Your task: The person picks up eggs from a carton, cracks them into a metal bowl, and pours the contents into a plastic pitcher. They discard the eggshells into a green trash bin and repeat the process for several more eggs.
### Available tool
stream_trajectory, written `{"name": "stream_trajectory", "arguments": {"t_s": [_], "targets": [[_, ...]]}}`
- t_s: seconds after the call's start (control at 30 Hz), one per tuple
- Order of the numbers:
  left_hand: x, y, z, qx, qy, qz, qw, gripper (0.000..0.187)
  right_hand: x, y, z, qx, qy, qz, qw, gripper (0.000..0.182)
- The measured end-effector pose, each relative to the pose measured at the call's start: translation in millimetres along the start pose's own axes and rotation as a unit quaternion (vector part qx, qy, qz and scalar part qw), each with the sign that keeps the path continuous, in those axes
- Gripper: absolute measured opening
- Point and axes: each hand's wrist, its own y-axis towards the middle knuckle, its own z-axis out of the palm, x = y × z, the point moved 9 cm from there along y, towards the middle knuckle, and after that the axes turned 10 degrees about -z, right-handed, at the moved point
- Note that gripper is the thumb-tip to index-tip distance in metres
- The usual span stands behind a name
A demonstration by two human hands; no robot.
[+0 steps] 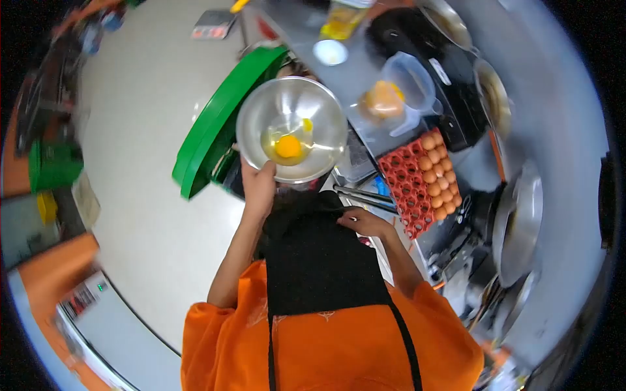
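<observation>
A metal bowl (326, 107) with cracked egg in it, an orange yolk (287, 146) and a smaller yellow patch, is held at its near rim by my left hand (259, 189). The bowl is over an open green bin (212, 124). My right hand (358, 221) is closed at the edge of the black apron (319, 260); its fingers appear to pinch the cloth. To the right of the bowl, a red egg tray (404, 176) holds several brown eggs (435, 173) on its right side.
A clear plastic jug (411, 75) and a blurred orange-yellow item (385, 100) lie on the counter (313, 68). A white dish (330, 53), black stove (430, 58) and several pans line the right. A scale (214, 24) is at the top.
</observation>
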Motion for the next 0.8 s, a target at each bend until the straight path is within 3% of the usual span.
{"name": "stream_trajectory", "arguments": {"t_s": [0.03,0.1,0.13,0.17,0.23,0.3,0.37,0.43,0.53,0.63,0.67,0.8], "targets": [[-12.0,2.5,14.0,0.008,0.027,-0.029,0.999,0.064,8.9,-4.2,-5.3,-0.021,-0.051,-0.037,0.998,0.034],[-24.8,40.1,31.6,0.046,0.064,0.03,0.996,0.062,25.5,-17.4,-13.0,-0.06,-0.154,-0.095,0.982,0.037],[-56.7,25.8,70.6,0.099,0.041,0.021,0.994,0.059,27.0,-25.7,-15.6,-0.082,-0.181,-0.156,0.968,0.042],[-72.3,29.7,90.6,0.095,0.059,0.014,0.994,0.059,18.1,-31.8,-25.9,-0.023,-0.147,0.028,0.988,0.035],[-98.8,44.5,135.2,0.158,0.1,0.046,0.981,0.057,-0.9,-61.8,-53.0,-0.102,-0.006,0.229,0.968,0.034],[-106.4,89.8,165.5,0.191,0.164,0.067,0.966,0.053,18.8,-92.0,-110.3,-0.286,-0.1,0.148,0.941,0.034],[-124.5,93.2,207.9,0.203,0.194,0.093,0.955,0.052,-12.7,-139.3,-150.2,-0.465,-0.13,0.189,0.855,0.033],[-132.0,112.7,241.0,0.23,0.235,0.148,0.933,0.053,-10.2,-172.7,-179.8,-0.559,-0.199,0.229,0.772,0.032],[-135.6,113.6,284.5,0.249,0.297,0.18,0.904,0.063,-11.8,-175.1,-209.8,-0.581,-0.266,0.205,0.742,0.032],[-134.2,131.2,318.7,0.274,0.401,0.406,0.774,0.069,-16.1,-138.9,-229.5,-0.522,-0.358,0.219,0.743,0.026],[-132.0,117.9,324.1,0.234,0.465,0.366,0.771,0.073,-25.8,-128.3,-233.7,-0.496,-0.367,0.246,0.747,0.026],[-128.0,62.4,347.7,0.306,0.434,0.552,0.643,0.077,-45.5,-97.3,-249.8,-0.414,-0.374,0.341,0.757,0.026]]}}
